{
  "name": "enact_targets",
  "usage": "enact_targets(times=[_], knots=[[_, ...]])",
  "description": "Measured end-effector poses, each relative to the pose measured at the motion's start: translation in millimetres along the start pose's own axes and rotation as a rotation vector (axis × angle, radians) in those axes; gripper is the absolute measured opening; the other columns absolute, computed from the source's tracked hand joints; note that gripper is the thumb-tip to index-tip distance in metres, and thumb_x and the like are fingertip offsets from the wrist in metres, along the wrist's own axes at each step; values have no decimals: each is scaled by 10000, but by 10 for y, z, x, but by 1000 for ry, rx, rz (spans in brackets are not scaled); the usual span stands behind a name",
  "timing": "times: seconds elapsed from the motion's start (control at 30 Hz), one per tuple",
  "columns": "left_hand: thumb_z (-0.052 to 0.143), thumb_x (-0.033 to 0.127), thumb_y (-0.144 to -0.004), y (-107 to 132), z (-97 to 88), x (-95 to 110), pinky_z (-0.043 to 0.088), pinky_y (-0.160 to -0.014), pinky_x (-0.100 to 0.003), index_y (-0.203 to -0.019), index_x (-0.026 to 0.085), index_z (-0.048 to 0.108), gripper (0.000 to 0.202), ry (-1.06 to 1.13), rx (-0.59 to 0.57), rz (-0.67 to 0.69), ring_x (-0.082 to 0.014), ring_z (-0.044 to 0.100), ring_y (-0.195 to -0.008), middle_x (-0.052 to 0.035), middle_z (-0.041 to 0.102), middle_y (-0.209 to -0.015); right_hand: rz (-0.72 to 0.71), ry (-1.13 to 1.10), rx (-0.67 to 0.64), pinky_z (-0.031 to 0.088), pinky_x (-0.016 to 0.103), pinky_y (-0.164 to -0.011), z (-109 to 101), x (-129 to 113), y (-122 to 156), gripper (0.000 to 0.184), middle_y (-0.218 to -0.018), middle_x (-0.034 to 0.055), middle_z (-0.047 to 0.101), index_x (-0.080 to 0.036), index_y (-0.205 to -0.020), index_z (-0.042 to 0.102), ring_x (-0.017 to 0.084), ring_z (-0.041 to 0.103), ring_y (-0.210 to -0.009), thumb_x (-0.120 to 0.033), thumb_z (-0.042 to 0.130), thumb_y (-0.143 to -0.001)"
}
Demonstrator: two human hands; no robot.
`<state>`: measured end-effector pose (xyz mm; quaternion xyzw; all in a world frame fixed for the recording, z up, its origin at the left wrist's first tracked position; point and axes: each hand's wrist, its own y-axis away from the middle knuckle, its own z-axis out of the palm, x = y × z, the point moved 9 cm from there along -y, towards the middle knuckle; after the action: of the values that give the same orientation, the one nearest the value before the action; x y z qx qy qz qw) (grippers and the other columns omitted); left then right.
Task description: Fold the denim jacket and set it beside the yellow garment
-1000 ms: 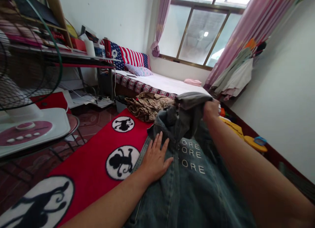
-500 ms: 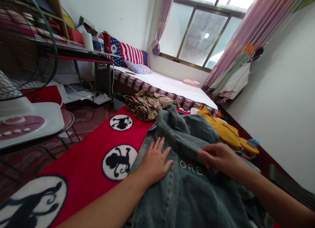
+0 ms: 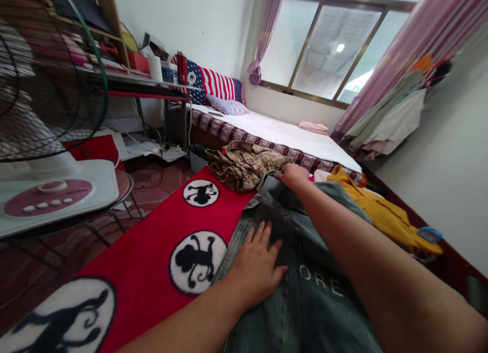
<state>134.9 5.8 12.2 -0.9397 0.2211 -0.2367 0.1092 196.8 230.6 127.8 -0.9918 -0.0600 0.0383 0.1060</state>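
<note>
The person's left hand lies flat, fingers slightly spread, on a faded blue-grey denim garment, while the curled right hand touches its far end; whether it pinches the cloth I cannot tell. Pale capitals on the denim read "ORE". The garment lies on a red cloth with black monkeys in white circles, its long axis running away towards a white-covered bed.

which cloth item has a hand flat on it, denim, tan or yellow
The denim garment with pale lettering: the left hand lies flat on it. The tan patterned cloth beyond it and the yellow garment at right have no hand flat on them.
</note>
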Motion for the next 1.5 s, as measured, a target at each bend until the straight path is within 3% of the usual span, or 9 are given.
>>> enact_targets(times=[0.2,0.3,0.43,0.73,0.87,1.07,1.2,1.33,1.5], knots=[[450,522,-932,16,22,46,215,-1175,-524,-1410,192,490,582,-18,9,11,-336,202,-1463,-188,237,-1578,25,-489,-154,540,343,-707,-238,394,-48,354,-695,68,682,-140,-737,689,202,659,-707,-448,588,-881],[441,512,-938,19,34,66,202,-1180,-531,-1414,196,483,573,-43,25,29,-329,159,-1475,-170,200,-1593,33,-1088,-47,560,330,-676,-433,363,-199,384,-685,51,685,-161,-759,651,196,668,-694,-516,567,-879],[482,507,-925,15,13,110,165,-1190,-543,-1443,238,433,586,-44,70,75,-313,56,-1490,-132,81,-1622,-12,-1348,104,575,340,-693,-408,207,-453,430,-729,52,699,-193,-853,628,207,694,-755,-590,472,-905],[550,381,-907,32,-110,-108,283,-1151,-552,-1542,186,209,747,-6,182,-175,-347,56,-1481,-165,63,-1616,-210,-782,-220,391,391,-1080,651,-54,-368,739,-1371,105,569,-208,-1426,436,223,556,-1229,-478,686,-784],[516,404,-918,20,-100,-128,289,-1150,-544,-1505,109,304,690,-11,168,-190,-351,123,-1473,-205,165,-1591,-79,-680,-117,481,387,-963,617,501,-216,712,-1246,147,643,-146,-1409,457,244,643,-1073,-449,676,-803],[533,405,-908,24,-92,-130,308,-1138,-548,-1495,118,321,687,-15,183,-194,-350,216,-1453,-216,225,-1573,60,-597,-204,522,295,-599,585,1037,151,361,-712,52,707,-141,-793,717,208,650,-642,-454,797,-632],[541,417,-901,30,-81,-166,327,-1124,-551,-1506,130,297,712,-7,168,-237,-360,245,-1442,-230,218,-1571,118,-467,56,491,276,-630,355,1183,169,297,-810,54,711,-164,-879,702,209,649,-745,-434,676,-759],[545,392,-892,12,-41,-162,306,-1132,-556,-1506,112,306,716,-19,78,-262,-372,219,-1445,-249,197,-1569,148,20,170,474,331,-734,279,1062,195,165,-922,113,701,-166,-907,704,260,649,-879,-256,644,-782],[539,401,-883,8,-14,-145,271,-1139,-581,-1495,144,356,689,-36,7,-278,-384,177,-1453,-209,202,-1578,10,83,215,365,444,-996,365,489,212,338,-1275,174,583,-153,-1210,605,295,507,-1206,-192,475,-901]])
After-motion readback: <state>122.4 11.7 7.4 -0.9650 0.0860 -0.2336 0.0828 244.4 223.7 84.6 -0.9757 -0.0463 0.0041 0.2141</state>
